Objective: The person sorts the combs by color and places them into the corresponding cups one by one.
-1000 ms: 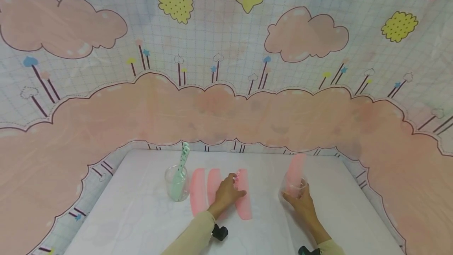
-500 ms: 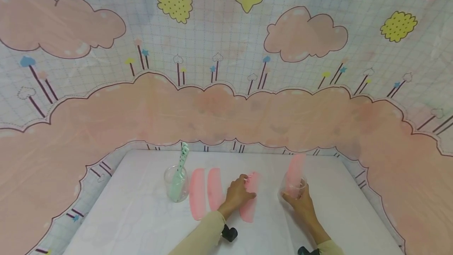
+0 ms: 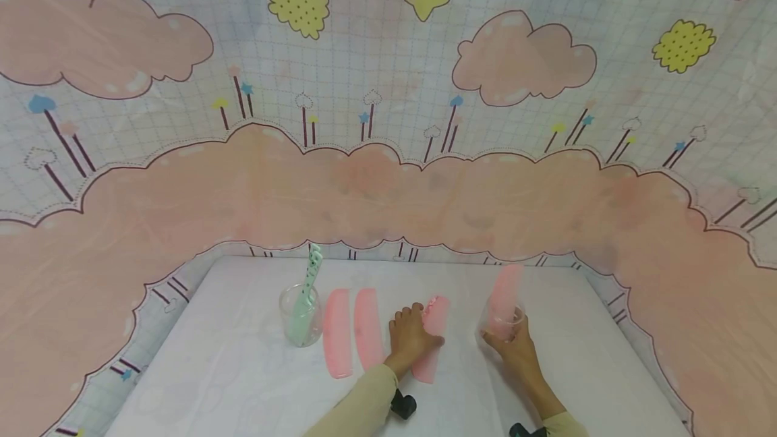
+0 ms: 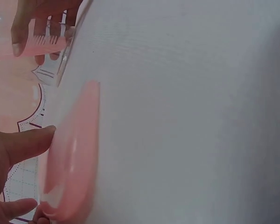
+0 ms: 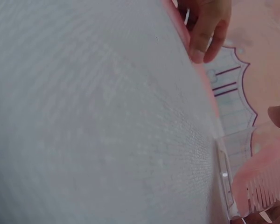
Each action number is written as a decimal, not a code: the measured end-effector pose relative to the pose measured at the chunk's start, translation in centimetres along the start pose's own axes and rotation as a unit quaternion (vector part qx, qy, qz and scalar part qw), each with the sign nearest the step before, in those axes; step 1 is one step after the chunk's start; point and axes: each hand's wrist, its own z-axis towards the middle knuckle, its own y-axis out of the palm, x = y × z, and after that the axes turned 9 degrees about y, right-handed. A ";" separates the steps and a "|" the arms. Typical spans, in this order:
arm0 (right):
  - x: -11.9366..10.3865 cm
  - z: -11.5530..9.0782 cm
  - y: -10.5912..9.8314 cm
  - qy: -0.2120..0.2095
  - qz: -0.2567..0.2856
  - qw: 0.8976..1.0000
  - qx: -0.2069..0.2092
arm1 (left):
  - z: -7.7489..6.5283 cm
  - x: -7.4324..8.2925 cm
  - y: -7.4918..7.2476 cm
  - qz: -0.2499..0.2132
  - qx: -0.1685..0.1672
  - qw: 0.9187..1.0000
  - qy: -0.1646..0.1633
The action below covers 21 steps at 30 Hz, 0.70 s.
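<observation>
My left hand [image 3: 411, 337] is at a pink comb [image 3: 434, 329] on the white table. Its thumb lies across the comb and its other fingers spread along the comb's left side. The left wrist view shows the thumb straight, its tip at the edge of the pink comb [image 4: 77, 158]. My right hand [image 3: 516, 349] grips a clear cup [image 3: 493, 319] from its near right side. A pink comb [image 3: 507, 288] stands tilted in that cup, and its teeth show in the right wrist view. Some of the right fingers are hidden behind the cup.
Two more pink combs, one outer [image 3: 337, 332] and one inner [image 3: 367, 326], lie side by side left of my left hand. Beside them stands a clear cup [image 3: 286, 319] with a pale green spotted comb [image 3: 307, 295]. A cloud-patterned cloth [image 3: 388, 194] hangs behind the table [image 3: 200, 369].
My left hand has slid the pink comb rightward, away from the two other combs, and its fingers now look more spread. The right hand and its cup have stayed in place.
</observation>
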 end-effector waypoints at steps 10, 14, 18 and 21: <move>-0.1 0.0 0.0 0.007 0.000 1.000 -0.006 | 0.3 -0.4 -0.3 -0.019 -0.006 1.000 -0.001; -0.1 0.0 0.1 0.006 0.002 1.000 -0.006 | 0.4 -0.7 -0.7 -0.061 -0.004 0.998 0.000; -0.2 -0.1 0.1 0.008 0.001 1.000 -0.002 | 0.5 -1.2 -1.2 -0.104 -0.006 0.995 -0.004; -0.2 0.0 0.1 0.011 0.001 1.000 -0.003 | 0.5 -1.5 -1.7 -0.125 -0.008 0.992 -0.008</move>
